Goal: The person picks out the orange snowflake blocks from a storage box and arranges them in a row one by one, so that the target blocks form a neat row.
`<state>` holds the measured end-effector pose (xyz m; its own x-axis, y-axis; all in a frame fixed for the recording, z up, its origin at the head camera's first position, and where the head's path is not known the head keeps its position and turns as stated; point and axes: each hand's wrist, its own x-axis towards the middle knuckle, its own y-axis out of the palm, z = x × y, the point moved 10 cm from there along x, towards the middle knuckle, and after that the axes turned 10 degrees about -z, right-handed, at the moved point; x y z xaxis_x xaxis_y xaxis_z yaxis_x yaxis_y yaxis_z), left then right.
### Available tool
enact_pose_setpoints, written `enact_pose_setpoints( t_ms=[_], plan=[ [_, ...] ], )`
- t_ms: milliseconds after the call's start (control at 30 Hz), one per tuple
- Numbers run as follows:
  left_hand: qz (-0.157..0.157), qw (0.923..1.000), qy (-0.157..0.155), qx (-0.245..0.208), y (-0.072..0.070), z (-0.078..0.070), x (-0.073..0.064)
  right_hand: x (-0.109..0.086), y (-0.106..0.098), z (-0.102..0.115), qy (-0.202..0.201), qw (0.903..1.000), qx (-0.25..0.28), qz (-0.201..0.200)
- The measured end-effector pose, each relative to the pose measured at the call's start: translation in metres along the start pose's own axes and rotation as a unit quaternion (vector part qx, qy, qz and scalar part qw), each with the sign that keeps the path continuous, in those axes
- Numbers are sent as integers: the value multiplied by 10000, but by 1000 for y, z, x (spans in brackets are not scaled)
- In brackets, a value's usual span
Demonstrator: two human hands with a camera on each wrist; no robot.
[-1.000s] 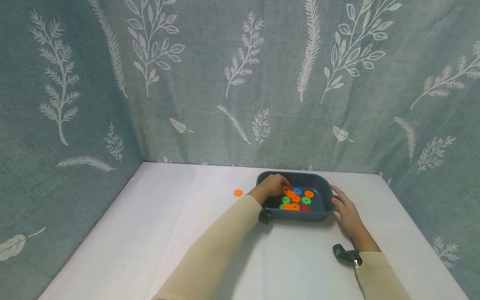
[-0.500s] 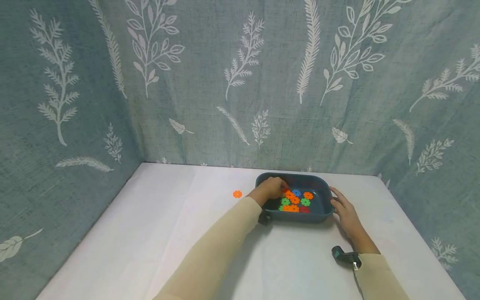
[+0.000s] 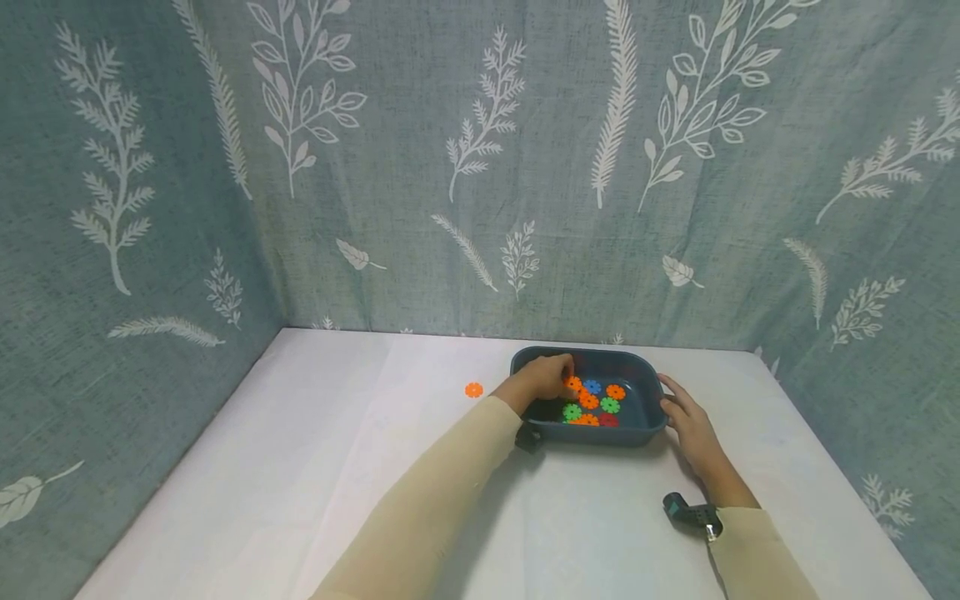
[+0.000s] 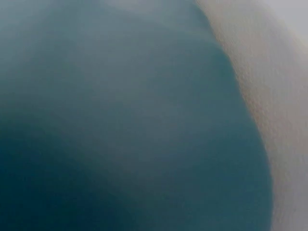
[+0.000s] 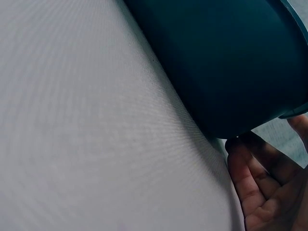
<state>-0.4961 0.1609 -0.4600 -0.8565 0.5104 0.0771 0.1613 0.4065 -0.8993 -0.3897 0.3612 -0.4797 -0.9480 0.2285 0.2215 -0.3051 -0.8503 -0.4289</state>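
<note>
A dark blue-grey plastic tub (image 3: 600, 435) stands at the back of the table, with several flower-shaped discs lying in it. My left hand (image 3: 540, 380) reaches over its left side. Thumb and fingers are apart beside an orange disc (image 3: 573, 383); the other fingertips are hidden. Further discs lie close by: blue (image 3: 592, 387), green (image 3: 611, 406) and red (image 3: 608, 420). At the right end, my right hand (image 3: 693, 433) holds the tub between rim and base. The right wrist view shows bent fingers (image 5: 248, 178) at the tub's lower corner.
One orange disc (image 3: 474, 390) lies on the white table (image 3: 405, 433), left of the tub. Patterned grey-green curtains (image 3: 405, 233) enclose the back and sides. The left wrist view is filled by a blurred blue-green surface (image 4: 144, 120) and a pale sleeve (image 4: 274, 106).
My left hand shifts slightly inside the tub, and its thumb has come into sight, spread from the fingers. My right hand stays at the tub's end.
</note>
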Motion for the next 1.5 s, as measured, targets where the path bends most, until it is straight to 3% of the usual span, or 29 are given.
enact_pose_setpoints(
  t_ms=[167, 367, 433, 700, 933, 1167, 1333, 1500],
  plan=[
    [-340, 9976, 203, -569, -11, -5, -4, -1, 3, 1, 16, 10000, 2, 8],
    [-569, 9836, 479, -1642, -28, -14, -14, -5, 4, 3, -18, 10000, -25, 43],
    [-597, 9805, 501, -1806, -33, -15, -18, -5, 4, 4, -40, 10000, -52, 62],
    [-546, 9783, 636, -1893, -42, -22, -24, -2, 3, 5, -19, 10000, -62, 45],
    [-543, 9808, 424, -1826, -46, -15, -30, -5, 3, 5, 14, 10000, -73, 34],
    [-690, 9676, 560, -2363, -55, -7, -39, -5, 1, 6, 99, 9999, -101, 24],
    [-741, 9607, 483, -2632, -63, 0, -46, -6, 1, 6, 108, 9999, -93, 21],
    [-810, 9593, 450, -2666, -70, 6, -52, -5, 1, 6, 99, 9999, -64, -7]
  ],
)
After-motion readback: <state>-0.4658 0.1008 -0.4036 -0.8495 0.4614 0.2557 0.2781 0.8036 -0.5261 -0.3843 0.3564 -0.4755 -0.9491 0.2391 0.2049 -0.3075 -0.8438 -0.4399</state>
